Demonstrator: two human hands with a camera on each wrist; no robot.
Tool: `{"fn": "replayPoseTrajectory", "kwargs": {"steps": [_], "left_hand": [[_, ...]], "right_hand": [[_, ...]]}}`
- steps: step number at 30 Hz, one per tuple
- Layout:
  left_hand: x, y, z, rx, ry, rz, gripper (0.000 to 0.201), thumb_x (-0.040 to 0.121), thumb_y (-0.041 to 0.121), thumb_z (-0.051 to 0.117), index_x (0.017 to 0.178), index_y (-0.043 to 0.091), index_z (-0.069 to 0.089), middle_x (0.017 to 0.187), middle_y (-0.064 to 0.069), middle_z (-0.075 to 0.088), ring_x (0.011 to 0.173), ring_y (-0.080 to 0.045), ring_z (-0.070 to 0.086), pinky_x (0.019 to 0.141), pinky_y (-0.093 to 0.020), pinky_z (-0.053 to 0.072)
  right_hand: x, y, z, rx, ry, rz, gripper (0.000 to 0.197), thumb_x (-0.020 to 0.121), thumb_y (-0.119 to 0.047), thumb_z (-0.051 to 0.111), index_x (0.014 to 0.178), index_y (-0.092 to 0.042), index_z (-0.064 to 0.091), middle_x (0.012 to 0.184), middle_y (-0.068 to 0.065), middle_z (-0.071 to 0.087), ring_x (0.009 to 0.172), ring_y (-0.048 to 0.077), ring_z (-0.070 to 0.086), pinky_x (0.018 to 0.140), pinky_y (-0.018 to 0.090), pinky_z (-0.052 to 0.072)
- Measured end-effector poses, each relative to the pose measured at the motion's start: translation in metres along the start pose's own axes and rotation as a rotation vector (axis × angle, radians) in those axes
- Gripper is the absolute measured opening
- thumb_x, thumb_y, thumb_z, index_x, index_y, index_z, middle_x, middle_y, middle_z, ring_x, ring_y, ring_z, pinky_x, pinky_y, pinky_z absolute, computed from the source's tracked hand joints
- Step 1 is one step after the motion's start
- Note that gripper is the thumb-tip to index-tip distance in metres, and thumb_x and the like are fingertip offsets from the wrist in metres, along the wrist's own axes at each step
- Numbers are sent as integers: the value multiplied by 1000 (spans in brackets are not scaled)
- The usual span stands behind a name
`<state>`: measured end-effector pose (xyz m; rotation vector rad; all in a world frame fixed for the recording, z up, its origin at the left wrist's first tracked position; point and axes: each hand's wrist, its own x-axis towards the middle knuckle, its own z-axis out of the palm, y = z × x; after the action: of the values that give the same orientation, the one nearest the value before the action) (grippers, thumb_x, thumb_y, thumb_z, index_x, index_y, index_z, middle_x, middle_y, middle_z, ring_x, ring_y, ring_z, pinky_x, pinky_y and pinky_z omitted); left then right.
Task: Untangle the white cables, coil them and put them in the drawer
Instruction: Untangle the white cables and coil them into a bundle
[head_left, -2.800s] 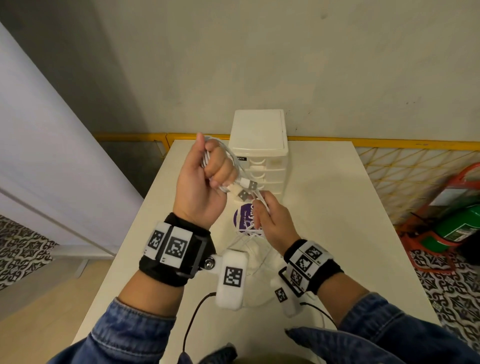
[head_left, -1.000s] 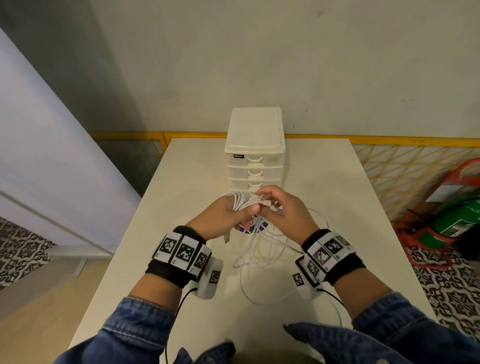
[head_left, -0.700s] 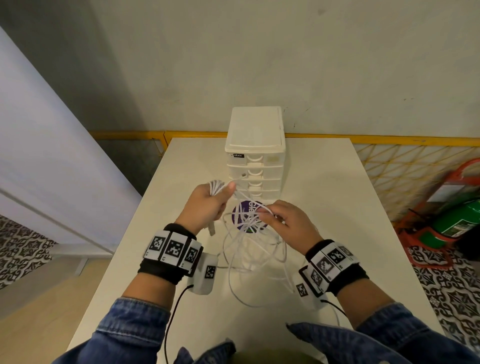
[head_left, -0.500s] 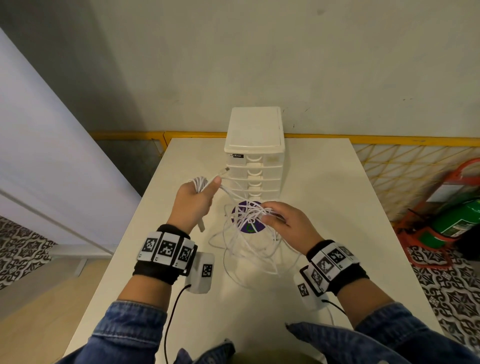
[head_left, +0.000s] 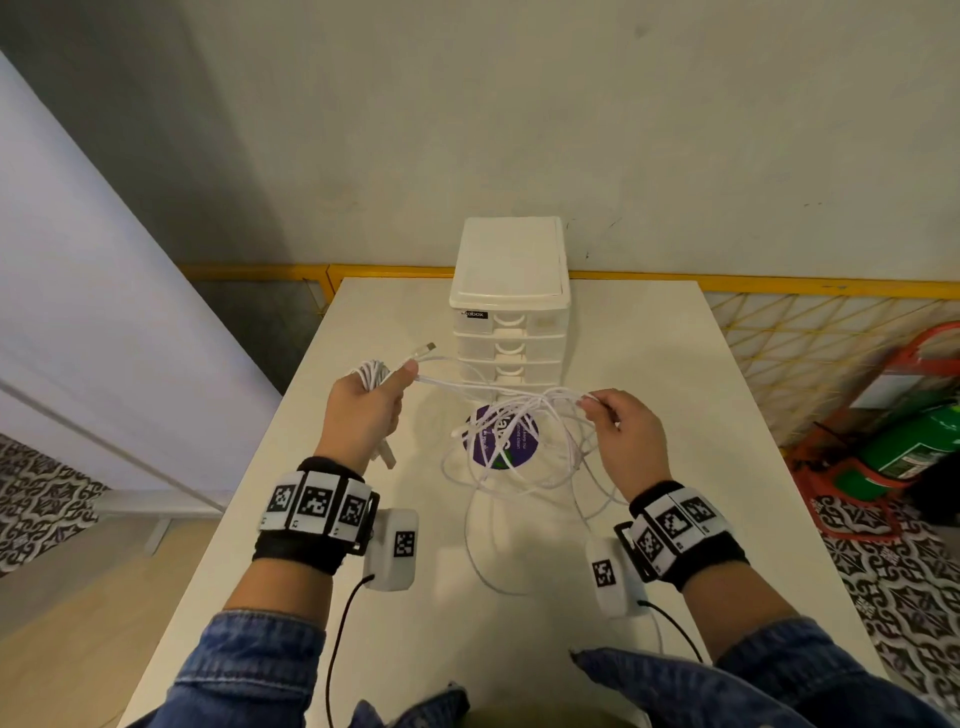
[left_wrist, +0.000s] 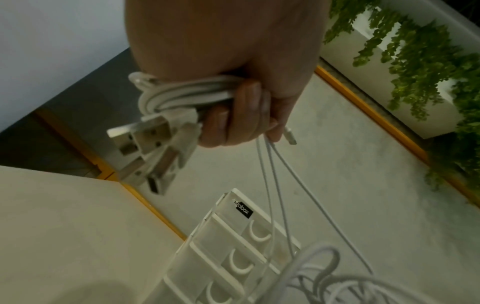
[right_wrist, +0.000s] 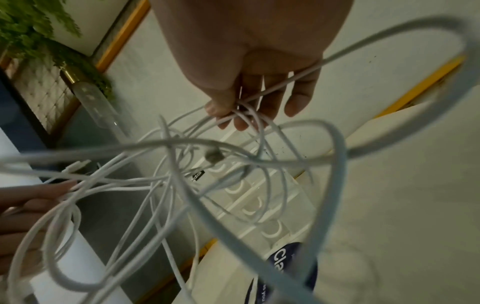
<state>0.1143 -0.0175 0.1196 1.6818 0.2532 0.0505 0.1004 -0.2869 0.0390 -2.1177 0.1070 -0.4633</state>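
My left hand (head_left: 366, 410) grips a small bundle of coiled white cable (head_left: 371, 373) (left_wrist: 179, 93) with USB plugs (left_wrist: 145, 142) hanging out of the fist. Thin strands run from it rightward to a loose white tangle (head_left: 519, 441) (right_wrist: 182, 181) over the table. My right hand (head_left: 621, 431) (right_wrist: 244, 109) pinches several strands of that tangle at thumb and fingertips, lifted above the table. A white drawer unit (head_left: 510, 312) (left_wrist: 233, 257) with its drawers closed stands just behind the tangle.
A round purple sticker (head_left: 503, 439) lies on the white table (head_left: 649, 374) under the tangle. Yellow railing (head_left: 779, 286) runs behind the table. A green cylinder in a red stand (head_left: 909, 447) sits on the floor at right.
My hands came down from in front of the drawers, met over the tangle, then drew apart: left hand went left with the coil, right hand right, stretching strands between them.
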Motion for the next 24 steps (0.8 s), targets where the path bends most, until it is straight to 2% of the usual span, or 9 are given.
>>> {"fn": "replayPoseTrajectory", "kwargs": {"steps": [5, 8, 11, 14, 16, 17, 19, 21, 24], "left_hand": [[1, 1, 0, -118, 0, -23, 36, 91, 25, 62, 63, 18, 41, 48, 6, 39, 40, -7, 31, 40, -16, 29], [0, 3, -2, -108, 33, -12, 28, 93, 30, 59, 70, 16, 52, 56, -1, 50, 43, -8, 38, 43, -16, 34], [2, 4, -11, -149, 36, 21, 25, 96, 33, 52, 78, 16, 55, 67, -1, 65, 44, -10, 37, 44, -19, 32], [3, 8, -13, -105, -66, 80, 28, 99, 31, 46, 78, 15, 56, 88, -8, 74, 43, -12, 32, 42, -21, 26], [-2, 9, -5, -67, -130, 108, 32, 99, 27, 46, 80, 6, 61, 91, -10, 74, 42, -11, 31, 41, -20, 26], [-5, 9, 0, -43, -163, 113, 35, 99, 26, 46, 83, -1, 63, 88, -10, 75, 41, -11, 31, 41, -20, 26], [-10, 8, 8, 21, -233, 120, 41, 99, 27, 47, 86, -6, 68, 72, -16, 69, 41, -12, 31, 44, -22, 28], [-13, 7, 13, 60, -293, 128, 41, 99, 31, 47, 81, 8, 76, 64, -32, 55, 43, -16, 32, 47, -25, 29], [-16, 9, 20, 23, -359, 142, 42, 99, 32, 45, 70, 22, 75, 88, -42, 59, 45, -19, 30, 48, -29, 27]], "right_hand": [[-5, 11, -4, -155, -64, 73, 12, 90, -21, 58, 90, -11, 65, 91, 5, 62, 77, 16, 53, 72, 25, 38], [-10, 13, -7, -87, -120, 98, 6, 87, -24, 63, 86, -19, 65, 90, 0, 63, 80, 16, 56, 74, 26, 41], [-15, 21, -12, 6, -133, 170, 7, 84, -27, 65, 77, -25, 65, 88, 1, 64, 81, 17, 57, 75, 26, 43], [-18, 30, -11, -126, -306, 269, 23, 90, -34, 56, 84, -18, 70, 92, 1, 67, 87, 20, 59, 76, 26, 41], [-18, 30, -5, -253, -467, 318, 38, 97, -37, 42, 92, -13, 72, 96, 0, 65, 95, 21, 59, 81, 28, 39], [-18, 29, -2, -303, -478, 328, 42, 98, -37, 37, 95, -11, 71, 97, 3, 64, 97, 24, 59, 82, 29, 39], [-14, 21, 1, -351, -350, 247, 39, 99, -31, 35, 102, -9, 67, 101, 11, 63, 102, 28, 58, 83, 29, 40], [-8, 6, 2, -224, -203, 31, 29, 99, -20, 41, 114, -11, 64, 112, 8, 61, 107, 22, 55, 90, 26, 39], [-1, -30, 6, -63, -201, -282, 24, 96, -14, 47, 111, -17, 66, 110, -3, 63, 104, 9, 53, 92, 18, 37]]}}
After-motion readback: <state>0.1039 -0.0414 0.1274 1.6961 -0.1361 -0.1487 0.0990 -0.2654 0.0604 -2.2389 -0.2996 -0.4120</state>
